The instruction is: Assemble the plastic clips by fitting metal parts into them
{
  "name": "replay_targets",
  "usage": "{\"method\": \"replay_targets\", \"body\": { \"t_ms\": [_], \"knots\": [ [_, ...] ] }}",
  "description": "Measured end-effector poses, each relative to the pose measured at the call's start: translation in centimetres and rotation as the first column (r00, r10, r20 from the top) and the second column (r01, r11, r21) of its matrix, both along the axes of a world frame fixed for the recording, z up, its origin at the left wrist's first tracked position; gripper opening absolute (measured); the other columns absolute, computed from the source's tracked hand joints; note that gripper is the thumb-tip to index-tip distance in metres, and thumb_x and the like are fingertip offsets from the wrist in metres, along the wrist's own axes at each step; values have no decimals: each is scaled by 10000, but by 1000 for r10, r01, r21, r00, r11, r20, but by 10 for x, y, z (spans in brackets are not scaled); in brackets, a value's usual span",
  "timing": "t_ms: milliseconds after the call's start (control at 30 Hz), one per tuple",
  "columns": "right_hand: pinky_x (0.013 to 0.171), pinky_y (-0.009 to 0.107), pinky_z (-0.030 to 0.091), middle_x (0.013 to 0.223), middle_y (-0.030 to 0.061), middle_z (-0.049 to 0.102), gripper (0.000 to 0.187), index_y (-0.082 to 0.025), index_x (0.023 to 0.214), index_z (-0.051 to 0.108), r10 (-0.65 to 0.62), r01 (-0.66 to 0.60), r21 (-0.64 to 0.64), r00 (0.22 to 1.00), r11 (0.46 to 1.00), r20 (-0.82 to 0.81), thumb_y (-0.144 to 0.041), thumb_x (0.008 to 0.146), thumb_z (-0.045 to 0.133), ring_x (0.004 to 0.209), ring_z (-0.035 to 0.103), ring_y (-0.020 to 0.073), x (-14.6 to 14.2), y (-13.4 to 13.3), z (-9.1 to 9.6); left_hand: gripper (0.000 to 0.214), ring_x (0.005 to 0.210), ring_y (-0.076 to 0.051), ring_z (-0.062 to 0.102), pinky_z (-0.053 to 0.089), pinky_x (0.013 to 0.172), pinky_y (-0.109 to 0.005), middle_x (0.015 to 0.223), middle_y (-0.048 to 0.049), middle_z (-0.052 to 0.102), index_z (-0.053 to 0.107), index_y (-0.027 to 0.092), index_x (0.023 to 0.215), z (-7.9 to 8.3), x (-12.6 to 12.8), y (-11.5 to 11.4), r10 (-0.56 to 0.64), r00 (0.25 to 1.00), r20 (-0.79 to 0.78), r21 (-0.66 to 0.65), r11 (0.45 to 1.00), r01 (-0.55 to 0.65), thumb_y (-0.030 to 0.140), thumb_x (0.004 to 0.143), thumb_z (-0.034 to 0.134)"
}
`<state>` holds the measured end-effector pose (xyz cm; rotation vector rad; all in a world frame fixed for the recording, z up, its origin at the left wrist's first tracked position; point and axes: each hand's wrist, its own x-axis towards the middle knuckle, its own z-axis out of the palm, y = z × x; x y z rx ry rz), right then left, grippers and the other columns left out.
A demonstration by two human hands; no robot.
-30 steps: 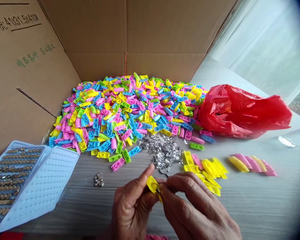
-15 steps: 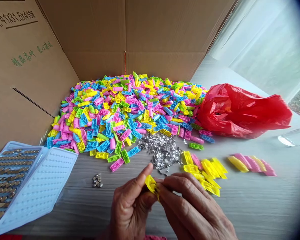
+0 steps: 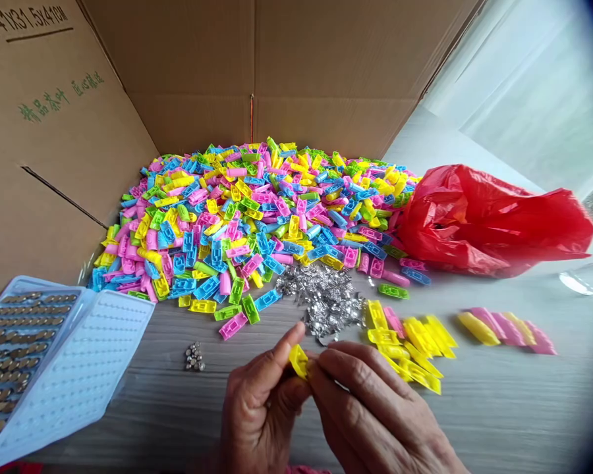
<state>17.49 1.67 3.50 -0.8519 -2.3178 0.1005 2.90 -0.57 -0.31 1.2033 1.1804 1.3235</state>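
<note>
Between my two hands, close to the front edge, is a small yellow plastic casing [image 3: 298, 361]. My left hand [image 3: 259, 401] pinches it from the left with thumb and fingers. From the right, the fingertips of my right hand [image 3: 370, 401] press on its other side; whether they hold a smaller part as well is hidden. Just beyond my hands lies a heap of small shiny metal pieces [image 3: 326, 296]. Right of it rests a cluster of yellow casings [image 3: 425, 336] with a pink one [image 3: 394, 320] among them.
A large pile of pink, blue, green and yellow casings [image 3: 257, 210] lies against a cardboard box [image 3: 321, 59]. A red plastic bag [image 3: 494, 217] is at right. Trays of button cells [image 3: 22, 349] sit at left, near some loose cells [image 3: 194, 356]. Pink and yellow pieces [image 3: 507, 327] form a row.
The view has shifted slightly, so the surroundings sit a little differently. Both hands keep hold of the yellow casing, with my right fingertips moved slightly over it.
</note>
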Motion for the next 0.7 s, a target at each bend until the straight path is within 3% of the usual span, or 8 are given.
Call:
{"method": "replay_targets", "body": {
  "t_ms": [100, 200, 300, 400, 600, 700],
  "knots": [
    [708, 298, 555, 675, 62, 661, 315, -149, 732, 634, 10, -10, -17, 1000, 1000, 6, -49, 925, 407, 752, 662, 196, 0, 1, 1, 422, 620, -108, 589, 490, 606, -168, 738, 27, 687, 654, 366, 1179, 2, 0, 1, -15, 999, 36, -11, 1000, 15, 176, 803, 677],
    [708, 273, 557, 736, 70, 666, 258, -146, 834, 669, -24, 24, -61, 1000, 998, -13, -75, 919, 435, 788, 661, 187, 3, -1, 3, 357, 537, -75, 521, 465, 554, -146, 645, 41, 650, 673, 358, 1159, 0, 2, 3, -27, 982, 188, -91, 995, 45, 228, 828, 659],
    [700, 267, 556, 900, 92, 655, 225, -164, 1056, 666, -219, 208, -97, 968, 973, -122, -162, 900, 504, 829, 660, 193, 12, -5, 0, 285, 605, -91, 589, 481, 571, -155, 716, 14, 704, 705, 337, 1103, -3, 4, 7, -21, 905, 425, -172, 979, 104, 292, 825, 662],
    [691, 285, 555, 990, 95, 619, 282, -192, 1136, 645, -366, 343, -134, 901, 930, -231, -208, 869, 556, 845, 654, 210, 23, -10, -7, 247, 693, -130, 663, 482, 563, -165, 831, -36, 757, 734, 288, 1034, -2, 4, 11, 6, 806, 592, -202, 969, 141, 302, 789, 703],
    [665, 263, 548, 987, 86, 552, 361, -180, 1177, 589, -247, 188, -273, 948, 943, -200, -128, 821, 619, 817, 622, 171, 28, -9, -21, 238, 689, -133, 671, 475, 605, -195, 824, -66, 769, 748, 243, 990, 4, 1, 11, 135, 724, 676, -345, 927, 149, 272, 753, 744],
    [645, 252, 543, 948, 74, 561, 364, -175, 1170, 596, -201, 122, -289, 943, 950, -265, -98, 815, 618, 808, 616, 161, 17, -6, -24, 258, 679, -150, 666, 475, 599, -221, 769, -62, 752, 748, 218, 972, 6, 2, 12, 163, 730, 663, -395, 905, 157, 293, 726, 762]
  ]
}}
